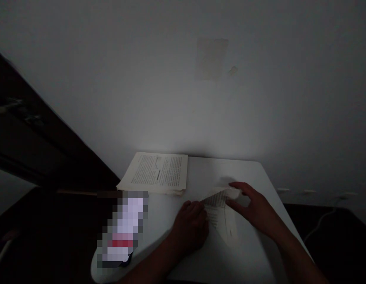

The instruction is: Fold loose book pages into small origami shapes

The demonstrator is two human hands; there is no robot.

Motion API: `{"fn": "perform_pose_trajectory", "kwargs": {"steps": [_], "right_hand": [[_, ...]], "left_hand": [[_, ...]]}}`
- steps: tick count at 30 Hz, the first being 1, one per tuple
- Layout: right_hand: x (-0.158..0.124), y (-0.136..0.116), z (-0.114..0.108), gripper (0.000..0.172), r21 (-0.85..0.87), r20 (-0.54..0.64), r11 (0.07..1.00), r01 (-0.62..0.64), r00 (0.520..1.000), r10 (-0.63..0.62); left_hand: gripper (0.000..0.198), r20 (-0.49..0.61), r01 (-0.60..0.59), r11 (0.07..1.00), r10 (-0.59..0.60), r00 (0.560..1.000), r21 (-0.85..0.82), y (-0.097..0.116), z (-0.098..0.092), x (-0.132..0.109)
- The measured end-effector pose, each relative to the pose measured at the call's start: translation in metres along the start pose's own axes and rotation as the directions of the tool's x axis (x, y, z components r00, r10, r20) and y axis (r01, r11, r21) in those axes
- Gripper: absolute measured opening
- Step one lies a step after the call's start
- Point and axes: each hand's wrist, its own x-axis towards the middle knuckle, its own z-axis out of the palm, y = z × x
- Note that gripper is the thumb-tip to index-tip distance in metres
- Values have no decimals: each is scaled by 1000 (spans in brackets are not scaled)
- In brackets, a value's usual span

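Left forearm (pixel 155 254) lies foremost, leading to the person's left hand (pixel 193 225): fingers bunched at the left edge of a printed sheet (pixel 220 215); I cannot tell whether they pinch or press. Right hand (pixel 255 209): thumb and fingers curve about the sheet's curled far edge; grip closure is unclear. Sheet position: on the white table (pixel 244 171), between both hands, touching each. Fold axis: from left hand obliquely outward to right hand. Printed page stack (pixel 159 173): beyond left hand, leftward.

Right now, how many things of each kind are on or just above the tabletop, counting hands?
Hands (left hand, right hand): 2
Loose printed paper: 1
Stack of printed pages: 1
Pixelated object: 1
Total: 5
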Motion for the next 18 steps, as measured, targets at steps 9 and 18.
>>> {"fn": "perform_pose_trajectory", "kwargs": {"steps": [9, 18], "right_hand": [[12, -8, 12, 18, 71, 179, 996, 47, 982, -59], [4, 5, 24, 21, 135, -23, 979, -154, 987, 158]], "left_hand": [[11, -73, -47, 998, 45, 996, -35, -3, 0, 1], [20, -124, -28, 996, 18, 992, -86, -2, -4, 0]]}}
